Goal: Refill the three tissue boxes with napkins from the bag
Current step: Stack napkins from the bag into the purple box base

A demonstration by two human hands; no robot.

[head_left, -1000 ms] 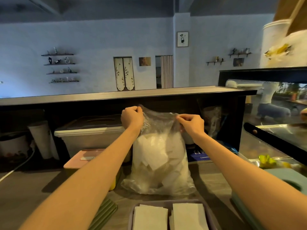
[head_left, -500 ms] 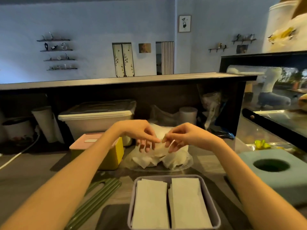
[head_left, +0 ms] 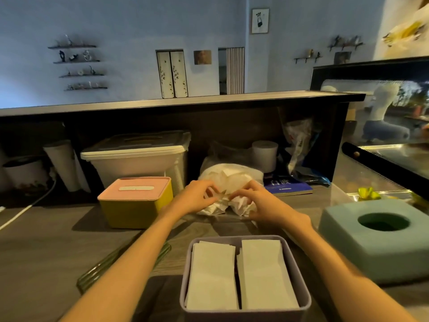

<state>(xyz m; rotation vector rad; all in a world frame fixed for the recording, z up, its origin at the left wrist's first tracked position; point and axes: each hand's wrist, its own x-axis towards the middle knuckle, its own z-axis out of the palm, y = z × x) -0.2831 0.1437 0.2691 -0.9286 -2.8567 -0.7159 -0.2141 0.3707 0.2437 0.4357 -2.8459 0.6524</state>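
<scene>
Your left hand [head_left: 197,199] and right hand [head_left: 262,204] meet at the clear plastic bag [head_left: 228,182] of napkins, which lies slumped on the wooden surface [head_left: 46,247] behind the open box. Each grip has its fingers curled onto the crumpled plastic at the bag's near end; it looks like a pinch on both sides, though the film is too clear and creased to be sure just where your fingertips close. White napkins show through the bag, bunched loosely.

Nearest you stands the grey open box [head_left: 246,307], its lid off, with two stacks of folded napkins [head_left: 241,273] side by side inside it. To your left, just beside your left wrist, sits the yellow box [head_left: 130,212] with its pink lid on and a slot in the top. To your right is the teal box [head_left: 376,252], closed, with a round hole in its top. A green ribbed lid [head_left: 97,270] lies flat under your left forearm.

Behind the bag stand a white storage bin [head_left: 139,159], a paper roll [head_left: 264,154] and a blue book [head_left: 287,187].
</scene>
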